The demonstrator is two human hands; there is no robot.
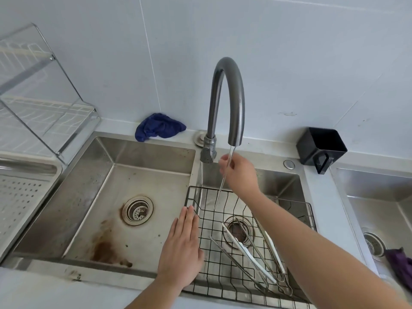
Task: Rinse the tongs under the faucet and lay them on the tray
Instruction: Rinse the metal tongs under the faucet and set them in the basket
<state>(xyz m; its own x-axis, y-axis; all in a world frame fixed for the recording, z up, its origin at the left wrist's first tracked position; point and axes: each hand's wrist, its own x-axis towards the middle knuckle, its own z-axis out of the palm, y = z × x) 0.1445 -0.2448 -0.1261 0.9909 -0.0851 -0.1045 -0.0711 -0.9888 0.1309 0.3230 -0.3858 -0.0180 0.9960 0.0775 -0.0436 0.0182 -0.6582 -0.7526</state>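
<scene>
None of the tongs (252, 253) look rinsed yet: they lie in the wire rack (200, 188), well apart from the tray (20, 197), faucet (227, 61) running, right hand (238, 172) loose-fingered at the stream holding nothing, left hand (180, 248) flat beside the rack.

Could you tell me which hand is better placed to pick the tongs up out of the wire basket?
Left, probably. The left hand lies open at the edge of the wire basket, beside the tongs; the right hand is raised below the faucet, farther off.
</scene>
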